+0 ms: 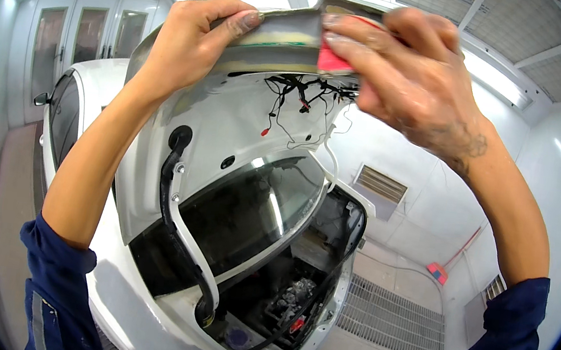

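Note:
Above me is the raised trunk lid of a white car, its edge patched in grey, cream and green like sanded filler and primer. My left hand grips this edge, fingers curled over the top and thumb along the near face. Pressed to the lid further right, my right hand is closed on a red sanding pad, partly hidden by the fingers. Pale residue whitens the fingers of both hands.
Below the lid hang loose black wires. A curved hinge arm rises from the open trunk, beside the rear window. At right are a floor grate and a red broom against the white wall.

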Available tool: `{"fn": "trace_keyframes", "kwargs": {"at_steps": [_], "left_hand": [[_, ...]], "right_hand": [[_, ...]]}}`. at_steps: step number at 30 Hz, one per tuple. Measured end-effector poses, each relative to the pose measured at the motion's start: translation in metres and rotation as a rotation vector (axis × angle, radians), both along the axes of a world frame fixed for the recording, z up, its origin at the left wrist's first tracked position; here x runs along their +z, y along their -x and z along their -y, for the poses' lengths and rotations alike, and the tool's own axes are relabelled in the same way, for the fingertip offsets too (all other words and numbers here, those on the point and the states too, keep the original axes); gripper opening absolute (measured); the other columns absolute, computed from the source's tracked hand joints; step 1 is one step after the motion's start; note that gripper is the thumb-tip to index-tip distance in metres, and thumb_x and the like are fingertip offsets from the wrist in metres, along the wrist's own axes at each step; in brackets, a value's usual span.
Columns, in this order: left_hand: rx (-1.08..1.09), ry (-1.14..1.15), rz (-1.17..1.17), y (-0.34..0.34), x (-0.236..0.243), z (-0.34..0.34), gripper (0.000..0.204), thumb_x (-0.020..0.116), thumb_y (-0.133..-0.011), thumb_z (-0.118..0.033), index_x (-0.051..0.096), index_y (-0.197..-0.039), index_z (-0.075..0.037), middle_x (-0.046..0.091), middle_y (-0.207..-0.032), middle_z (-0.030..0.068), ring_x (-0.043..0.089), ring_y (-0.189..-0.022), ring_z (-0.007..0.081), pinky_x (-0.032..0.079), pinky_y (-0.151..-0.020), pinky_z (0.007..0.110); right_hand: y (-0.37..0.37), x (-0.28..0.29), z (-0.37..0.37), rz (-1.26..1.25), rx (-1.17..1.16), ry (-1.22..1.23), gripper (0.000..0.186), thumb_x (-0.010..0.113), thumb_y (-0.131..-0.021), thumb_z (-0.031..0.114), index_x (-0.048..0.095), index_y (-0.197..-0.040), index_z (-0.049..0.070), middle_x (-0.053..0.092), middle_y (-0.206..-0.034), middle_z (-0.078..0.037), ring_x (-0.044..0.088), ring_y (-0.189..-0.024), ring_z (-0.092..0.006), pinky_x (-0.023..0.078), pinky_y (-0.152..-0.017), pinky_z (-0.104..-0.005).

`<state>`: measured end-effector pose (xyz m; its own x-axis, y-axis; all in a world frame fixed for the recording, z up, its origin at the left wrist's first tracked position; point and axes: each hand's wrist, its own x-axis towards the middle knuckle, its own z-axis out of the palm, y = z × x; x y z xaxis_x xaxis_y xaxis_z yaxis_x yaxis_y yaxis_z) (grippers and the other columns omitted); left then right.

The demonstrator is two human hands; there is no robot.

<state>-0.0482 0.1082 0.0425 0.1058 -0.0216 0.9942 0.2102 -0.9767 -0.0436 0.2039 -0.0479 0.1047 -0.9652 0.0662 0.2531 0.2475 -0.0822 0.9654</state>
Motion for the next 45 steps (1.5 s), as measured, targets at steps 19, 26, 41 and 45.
{"fn": "trace_keyframes", "kwargs": {"at_steps": [19,26,41,45], "left_hand": [[0.018,0.013,0.008,-0.001,-0.002,-0.002,0.024,0.066,-0.098,-0.022,0.071,-0.102,0.002,0.068,-0.077,0.0079,0.055,-0.07,0.0127,0.047,-0.068,0.028],[0.027,-0.017,0.008,-0.001,-0.001,0.0,0.028,0.064,-0.1,-0.025,0.069,-0.103,0.003,0.063,-0.075,0.0045,0.051,-0.072,0.0104,0.044,-0.068,0.026],[0.146,-0.098,0.025,-0.01,-0.046,0.058,0.05,0.065,-0.095,-0.019,0.05,-0.139,-0.001,0.059,-0.131,0.0162,0.053,-0.127,0.024,0.042,-0.106,0.038],[-0.653,0.426,-0.116,-0.075,-0.135,0.114,0.085,0.07,-0.093,-0.027,0.019,-0.155,0.001,0.042,-0.15,0.0226,0.046,-0.137,0.0335,0.034,-0.116,0.043]], "right_hand": [[0.005,-0.016,-0.013,-0.132,0.213,-0.088,0.043,0.075,-0.078,0.024,0.069,-0.114,0.003,0.069,-0.122,-0.008,0.057,-0.103,-0.0202,0.039,-0.088,-0.0328],[0.001,-0.023,-0.021,-0.147,0.177,-0.092,0.049,0.077,-0.07,0.021,0.069,-0.113,0.0,0.068,-0.122,-0.006,0.058,-0.098,-0.0178,0.038,-0.087,-0.0324],[-0.018,-0.108,-0.002,-0.457,0.099,0.104,0.063,0.075,-0.067,0.012,0.062,-0.126,-0.007,0.057,-0.142,-0.018,0.053,-0.1,-0.0275,0.039,-0.088,-0.0384],[0.001,-0.191,0.019,-0.809,0.221,0.487,0.069,0.074,-0.072,0.007,0.054,-0.137,-0.006,0.047,-0.151,-0.021,0.049,-0.112,-0.0345,0.038,-0.096,-0.0435]]}}
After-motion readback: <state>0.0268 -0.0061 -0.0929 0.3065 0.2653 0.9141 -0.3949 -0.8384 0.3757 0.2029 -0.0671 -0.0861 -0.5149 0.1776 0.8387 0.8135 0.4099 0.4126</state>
